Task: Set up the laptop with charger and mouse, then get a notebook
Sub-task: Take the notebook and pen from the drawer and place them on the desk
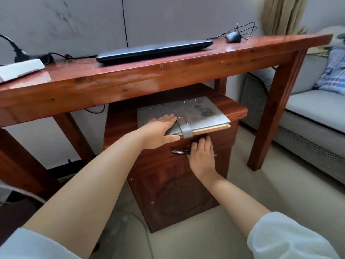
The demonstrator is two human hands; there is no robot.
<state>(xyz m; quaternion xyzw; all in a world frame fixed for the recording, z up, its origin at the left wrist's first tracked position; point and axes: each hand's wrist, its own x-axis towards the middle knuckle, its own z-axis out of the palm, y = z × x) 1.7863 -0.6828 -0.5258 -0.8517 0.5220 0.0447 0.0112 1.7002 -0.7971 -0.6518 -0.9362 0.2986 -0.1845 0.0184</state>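
A grey ring-bound notebook [196, 114] with a strap clasp lies on top of a low wooden cabinet [168, 184] under the table. My left hand [158, 131] grips its near left corner, fingers flat on the cover and thumb under the edge. My right hand [202, 156] is just below the notebook, against the cabinet front, holding a dark pen [180, 152]. A shut dark laptop [155, 49] rests on the wooden table [130, 77]. A black mouse [233, 37] with its cable lies to the laptop's right. A black charger cable [61, 56] runs along the left.
A white power strip [20, 69] sits at the table's left end. A grey sofa [308, 116] with a plaid cloth [334, 71] stands to the right. Table legs flank the cabinet. Cables lie on the floor at the lower left.
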